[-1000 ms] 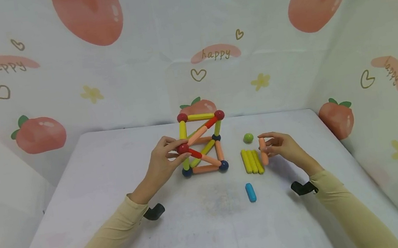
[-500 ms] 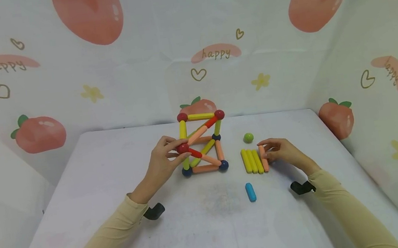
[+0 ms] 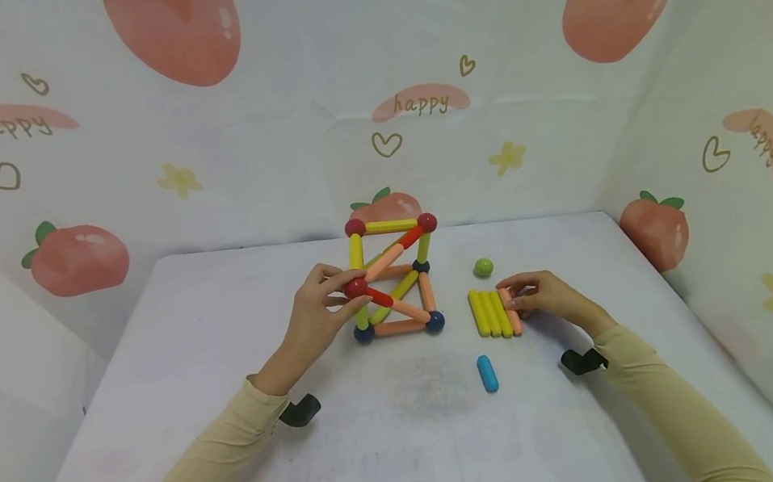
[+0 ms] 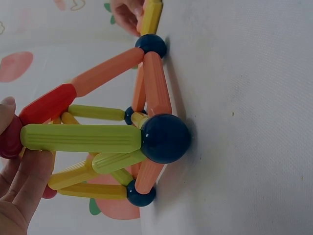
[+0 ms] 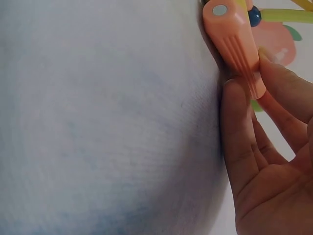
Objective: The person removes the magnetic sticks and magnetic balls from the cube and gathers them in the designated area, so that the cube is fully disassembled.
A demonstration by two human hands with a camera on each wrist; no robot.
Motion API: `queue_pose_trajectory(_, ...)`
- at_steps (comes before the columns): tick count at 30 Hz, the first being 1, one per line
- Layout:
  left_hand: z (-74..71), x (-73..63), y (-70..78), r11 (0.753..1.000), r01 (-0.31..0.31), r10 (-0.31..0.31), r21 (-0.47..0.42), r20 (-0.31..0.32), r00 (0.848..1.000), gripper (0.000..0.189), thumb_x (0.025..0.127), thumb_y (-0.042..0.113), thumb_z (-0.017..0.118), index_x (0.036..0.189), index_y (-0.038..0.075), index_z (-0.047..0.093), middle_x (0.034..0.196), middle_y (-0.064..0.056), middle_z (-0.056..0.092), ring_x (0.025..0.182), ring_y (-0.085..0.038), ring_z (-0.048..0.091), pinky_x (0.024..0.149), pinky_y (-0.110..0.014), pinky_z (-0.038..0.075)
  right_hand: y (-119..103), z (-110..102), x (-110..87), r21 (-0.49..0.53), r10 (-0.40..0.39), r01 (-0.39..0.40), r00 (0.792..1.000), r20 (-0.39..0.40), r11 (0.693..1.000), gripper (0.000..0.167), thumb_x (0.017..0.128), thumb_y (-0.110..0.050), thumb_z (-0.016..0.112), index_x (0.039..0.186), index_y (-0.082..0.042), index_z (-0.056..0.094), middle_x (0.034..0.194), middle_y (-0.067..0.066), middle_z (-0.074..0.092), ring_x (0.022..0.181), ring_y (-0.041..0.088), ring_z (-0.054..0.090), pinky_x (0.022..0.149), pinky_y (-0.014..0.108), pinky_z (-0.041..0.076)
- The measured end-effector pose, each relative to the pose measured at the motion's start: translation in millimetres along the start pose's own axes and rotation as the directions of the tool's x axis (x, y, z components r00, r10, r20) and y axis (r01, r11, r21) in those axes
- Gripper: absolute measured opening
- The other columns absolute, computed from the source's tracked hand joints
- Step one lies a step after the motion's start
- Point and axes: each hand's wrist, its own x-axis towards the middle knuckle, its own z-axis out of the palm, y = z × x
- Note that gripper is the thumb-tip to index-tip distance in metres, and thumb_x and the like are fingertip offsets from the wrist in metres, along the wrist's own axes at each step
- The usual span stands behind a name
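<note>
My left hand pinches a red ball at the near upper left corner of a box-like frame of magnetic sticks and balls. Dark blue balls form its lower corners, and a light green stick runs from one of them up to the held ball. On the right, my right hand holds an orange magnetic stick between thumb and fingers. This stick lies on the table against the rightmost of several yellow sticks, set side by side. Its far side is partly hidden by my fingers.
A green ball sits behind the yellow sticks. Closer to me lies a short blue stick. The white table ends at a printed cloth backdrop behind the frame.
My right hand has lowered the orange stick from above the table and brought it down beside the yellow sticks, shifting slightly left. My left hand and the frame have stayed in place.
</note>
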Motion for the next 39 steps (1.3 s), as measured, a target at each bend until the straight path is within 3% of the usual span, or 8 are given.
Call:
queue_pose_trajectory(13,0.5,-0.4,-0.7,1.0,-0.012,0.012,0.007,-0.01,1.0,0.041,0.079,0.009,0.082,0.119,0.006,0.071,0.103,-0.011,0.056,0.092,-0.023,0.066,0.072,-0.027,0.062,3.9,0.7,5.0,-0.046,0.011,-0.011,1.0,-0.004,0.999,0.05,0.09,-0.026,0.073,0.133,-0.004,0.06,0.113,0.016,0.06,0.082,0.013,0.056,0.067,0.021,0.055)
queue_pose_trajectory(25,-0.4,-0.5,-0.2,1.0,0.013,-0.013,0.008,0.011,1.0,0.042,0.079,0.009,0.082,0.12,0.008,0.07,0.104,-0.009,0.055,0.095,-0.022,0.066,0.074,-0.026,0.062,-3.3,-1.7,1.1,-0.049,0.03,-0.031,0.999,-0.035,0.998,0.049,0.092,-0.025,0.07,0.134,-0.004,0.058,0.111,0.017,0.058,0.08,0.016,0.063,0.069,0.023,0.057)
queue_pose_trajectory(29,-0.4,-0.4,0.5,1.0,0.019,-0.019,0.007,0.011,1.0,0.041,0.08,0.013,0.082,0.12,0.009,0.07,0.104,-0.009,0.055,0.095,-0.022,0.066,0.074,-0.027,0.062,-18.7,-0.8,1.1,-0.084,-0.026,0.016,0.994,-0.11,0.996,0.045,0.094,-0.026,0.068,0.131,-0.002,0.059,0.106,0.016,0.059,0.074,0.016,0.066,0.069,0.027,0.058)
queue_pose_trajectory(32,-0.5,-0.4,0.6,1.0,0.02,-0.02,0.012,0.012,1.0,0.04,0.081,0.016,0.081,0.119,0.009,0.07,0.104,-0.008,0.056,0.094,-0.021,0.066,0.074,-0.027,0.062,-37.9,5.5,3.8,-0.085,-0.097,0.084,0.982,-0.162,0.993,0.044,0.095,-0.027,0.067,0.13,-0.001,0.06,0.104,0.017,0.062,0.079,0.021,0.067,0.074,0.033,0.061)
queue_pose_trajectory(36,-0.3,-0.7,-0.2,1.0,0.025,-0.025,0.013,0.011,1.0,0.04,0.081,0.016,0.081,0.119,0.01,0.07,0.104,-0.008,0.056,0.094,-0.02,0.065,0.074,-0.028,0.062,-71.7,24.4,9.1,-0.021,-0.153,0.151,0.972,-0.181,0.988,0.044,0.096,-0.029,0.066,0.133,-0.006,0.059,0.112,0.018,0.066,0.097,0.033,0.068,0.087,0.042,0.06)
queue_pose_trajectory(39,0.2,-0.8,-0.7,1.0,0.027,-0.027,0.008,0.01,1.0,0.041,0.081,0.014,0.082,0.119,0.011,0.07,0.104,-0.007,0.056,0.094,-0.02,0.065,0.075,-0.029,0.062,-97.3,42.9,13.8,0.094,-0.155,0.174,0.972,-0.177,0.98,0.044,0.097,-0.029,0.065,0.135,-0.007,0.058,0.122,0.018,0.067,0.109,0.037,0.066,0.095,0.046,0.057)
